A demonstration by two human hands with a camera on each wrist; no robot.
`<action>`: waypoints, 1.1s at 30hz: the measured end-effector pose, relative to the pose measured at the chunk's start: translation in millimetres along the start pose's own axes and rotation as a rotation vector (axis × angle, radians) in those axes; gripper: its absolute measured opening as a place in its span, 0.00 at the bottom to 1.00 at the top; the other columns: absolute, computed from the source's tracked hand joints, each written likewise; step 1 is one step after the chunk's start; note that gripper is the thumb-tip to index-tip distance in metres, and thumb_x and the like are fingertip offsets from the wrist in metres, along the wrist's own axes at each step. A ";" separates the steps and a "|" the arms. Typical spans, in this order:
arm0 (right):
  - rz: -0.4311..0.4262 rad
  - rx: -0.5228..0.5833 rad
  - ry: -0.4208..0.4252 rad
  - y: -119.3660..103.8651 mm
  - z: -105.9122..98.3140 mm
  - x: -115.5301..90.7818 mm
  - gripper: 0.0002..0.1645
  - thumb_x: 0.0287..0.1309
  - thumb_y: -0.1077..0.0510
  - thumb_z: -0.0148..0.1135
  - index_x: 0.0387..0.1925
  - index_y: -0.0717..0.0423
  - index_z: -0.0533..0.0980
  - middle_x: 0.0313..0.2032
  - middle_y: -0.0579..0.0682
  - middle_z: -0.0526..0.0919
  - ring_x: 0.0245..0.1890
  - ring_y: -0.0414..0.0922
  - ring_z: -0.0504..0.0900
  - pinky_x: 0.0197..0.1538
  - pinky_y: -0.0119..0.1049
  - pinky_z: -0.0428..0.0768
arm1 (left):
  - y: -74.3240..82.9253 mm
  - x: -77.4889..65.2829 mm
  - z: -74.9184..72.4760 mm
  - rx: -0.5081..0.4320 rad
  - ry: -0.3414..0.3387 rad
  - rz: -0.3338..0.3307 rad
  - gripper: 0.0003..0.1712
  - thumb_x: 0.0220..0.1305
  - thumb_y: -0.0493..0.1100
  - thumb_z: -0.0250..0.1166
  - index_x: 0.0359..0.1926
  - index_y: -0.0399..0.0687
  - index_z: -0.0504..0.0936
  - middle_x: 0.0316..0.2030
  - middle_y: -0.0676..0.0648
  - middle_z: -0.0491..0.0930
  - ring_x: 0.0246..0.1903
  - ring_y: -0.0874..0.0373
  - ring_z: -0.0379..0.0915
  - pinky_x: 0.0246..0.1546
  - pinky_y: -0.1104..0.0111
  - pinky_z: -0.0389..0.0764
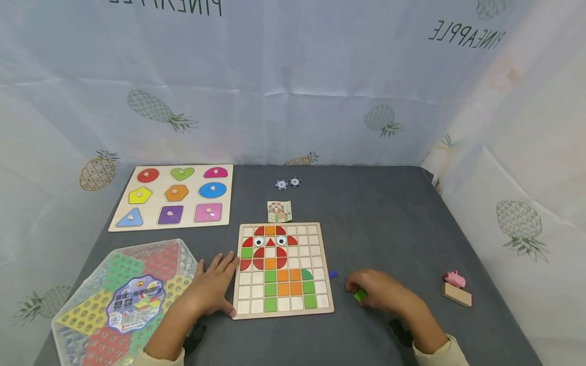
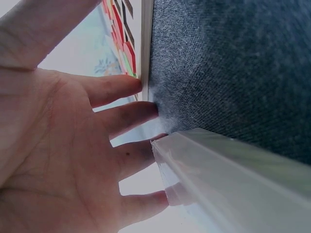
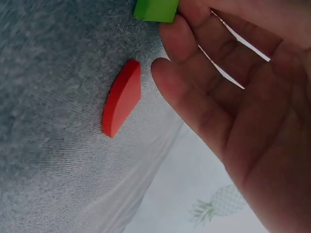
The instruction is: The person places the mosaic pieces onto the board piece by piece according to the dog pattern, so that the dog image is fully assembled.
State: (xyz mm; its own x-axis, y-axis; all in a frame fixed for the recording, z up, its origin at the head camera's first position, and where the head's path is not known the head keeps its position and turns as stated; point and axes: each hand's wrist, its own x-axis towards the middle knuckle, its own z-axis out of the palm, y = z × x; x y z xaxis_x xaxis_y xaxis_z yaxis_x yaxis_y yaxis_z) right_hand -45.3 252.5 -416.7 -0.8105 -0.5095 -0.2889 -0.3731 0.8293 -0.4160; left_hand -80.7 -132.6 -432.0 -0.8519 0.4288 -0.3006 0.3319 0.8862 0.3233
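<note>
My left hand (image 1: 212,284) lies with fingers spread at the left edge of a wooden grid board (image 1: 244,310), its thumb at the near left corner. In the left wrist view its outer fingertips touch the clear plastic box (image 2: 218,179). Red, orange and green tiles and two eye tiles fill part of the board in an owl-like picture. Right of the board, my right hand (image 1: 377,290) pinches a green block (image 3: 156,9) just over the cloth. A red quarter-round piece (image 3: 121,99) lies beside its fingers in the right wrist view; the head view hides it.
A shape puzzle (image 1: 192,208) lies at the back left, and a pattern card (image 1: 279,211) behind the board. Two chips (image 1: 288,183) lie farther back. A blue piece (image 1: 332,274) touches the board's right side. A pink pig figure (image 1: 455,279) and wooden block (image 1: 457,295) stand at right.
</note>
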 end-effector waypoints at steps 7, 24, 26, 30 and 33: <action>-0.017 0.069 -0.033 0.9 -1.0 1.8 0.17 0.34 0.68 0.70 0.29 0.49 0.76 0.24 0.37 0.74 0.24 0.33 0.71 0.28 0.30 0.71 | 1.5 -2.0 1.3 -0.010 -0.022 -0.004 0.68 0.21 0.58 0.79 0.66 0.42 0.57 0.67 0.39 0.53 0.66 0.38 0.43 0.57 0.35 0.39; -0.067 -0.053 0.288 -47.3 -11.1 118.8 0.07 0.54 0.57 0.62 0.36 0.49 0.79 0.31 0.41 0.81 0.27 0.33 0.74 0.33 0.29 0.75 | 2.1 -0.7 0.1 -0.003 -0.008 -0.015 0.68 0.21 0.57 0.79 0.66 0.41 0.57 0.66 0.38 0.54 0.66 0.38 0.43 0.57 0.35 0.39; -0.066 -0.070 0.281 -50.5 -8.5 128.3 0.06 0.54 0.57 0.61 0.35 0.50 0.78 0.30 0.41 0.80 0.26 0.34 0.73 0.32 0.28 0.74 | 1.9 -0.2 0.1 0.000 -0.002 -0.014 0.68 0.20 0.57 0.79 0.66 0.41 0.57 0.66 0.39 0.54 0.66 0.38 0.43 0.57 0.35 0.39; -0.068 -0.098 0.275 -54.4 -4.0 139.2 0.04 0.53 0.59 0.62 0.33 0.50 0.78 0.30 0.41 0.80 0.28 0.35 0.73 0.35 0.29 0.75 | 1.8 0.2 0.3 0.002 -0.001 -0.017 0.68 0.20 0.57 0.79 0.66 0.42 0.57 0.66 0.39 0.54 0.66 0.38 0.43 0.57 0.36 0.39; -0.051 -0.098 0.283 -56.2 -2.6 141.7 0.05 0.52 0.59 0.63 0.33 0.50 0.78 0.31 0.42 0.80 0.29 0.35 0.74 0.36 0.30 0.76 | 2.1 0.2 -0.3 0.003 -0.004 -0.020 0.68 0.20 0.57 0.79 0.66 0.42 0.57 0.66 0.39 0.54 0.66 0.38 0.43 0.57 0.35 0.39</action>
State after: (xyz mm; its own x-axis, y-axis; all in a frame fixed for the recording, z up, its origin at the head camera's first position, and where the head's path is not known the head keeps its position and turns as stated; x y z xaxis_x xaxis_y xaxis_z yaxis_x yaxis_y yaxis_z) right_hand -140.4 134.2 -432.0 -0.8781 -0.4784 -0.0120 -0.4472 0.8293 -0.3350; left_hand -80.2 -130.8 -431.2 -0.8565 0.4119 -0.3109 0.3161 0.8949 0.3150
